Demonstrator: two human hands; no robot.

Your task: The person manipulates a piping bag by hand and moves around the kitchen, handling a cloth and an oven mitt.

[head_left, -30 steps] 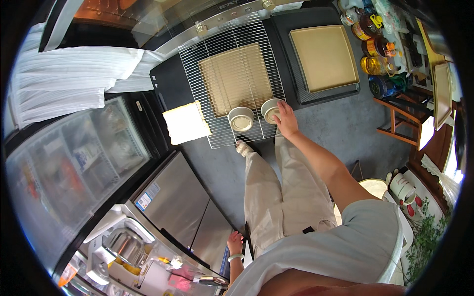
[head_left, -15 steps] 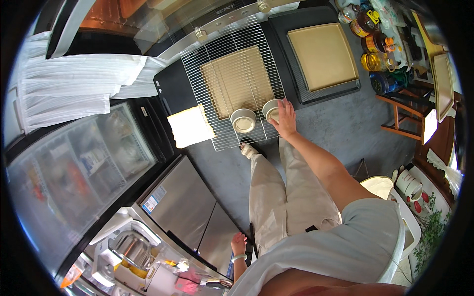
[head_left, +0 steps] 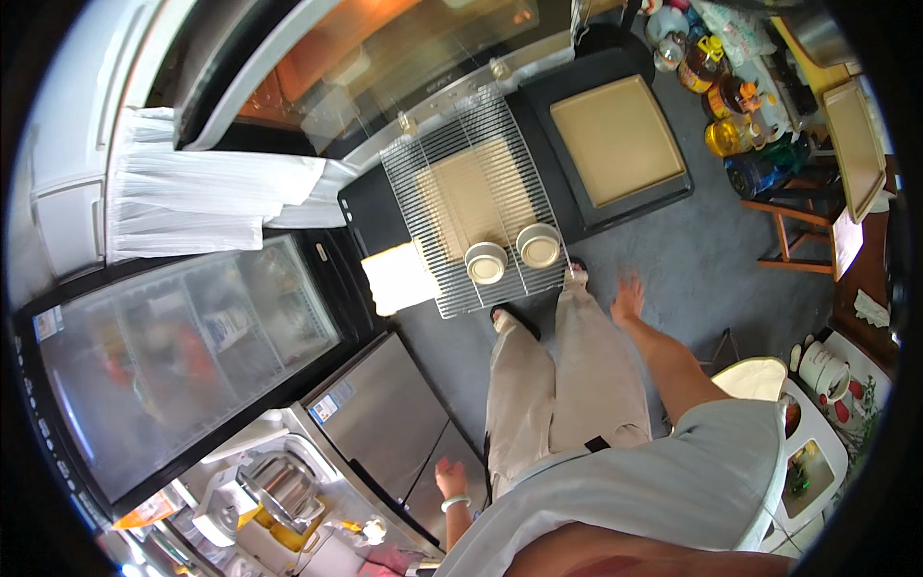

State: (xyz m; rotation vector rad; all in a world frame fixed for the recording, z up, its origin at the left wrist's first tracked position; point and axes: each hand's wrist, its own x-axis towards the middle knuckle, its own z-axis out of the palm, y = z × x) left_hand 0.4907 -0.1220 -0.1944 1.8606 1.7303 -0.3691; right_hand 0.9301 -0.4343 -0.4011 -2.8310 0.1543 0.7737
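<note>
On a silver rectangular rack of thin metal wire (head_left: 413,183), close to its lower edge, two round, low, pale grey metal tins: a left tin (head_left: 486,263) and a right tin (head_left: 537,247), side by side with a small gap between, both free of any grasp. Not possible to tell which way up. Behind the bars, visible through them, a gold-beige rectangular baking tray (head_left: 471,192); at the left of it, a flat black surface (head_left: 363,226). Over the smooth grey floor (head_left: 663,250), to the right of the rack and clearly apart from it, an empty right hand (head_left: 630,296) with spread fingers, released from everything, nearest to the lower right corner of the rack. Much lower, near a silver steel cabinet with flat doors (head_left: 370,413), a left hand (head_left: 450,478) with loosely bent fingers, neither clenched nor visibly grasping a thing, and with a pale round bracelet (head_left: 456,501) at the wrist. Beside the lower left part of the rack, a whitish square sheet (head_left: 399,279), of cloth or of paper, difficult to tell. On the other side, a second gold-beige tray of nearly square shape (head_left: 620,139), upon a larger black tray (head_left: 639,204). Farther right, a clear bottle of yellow liquid (head_left: 728,137) among other bottles, and a brown wooden stool (head_left: 793,263).
</note>
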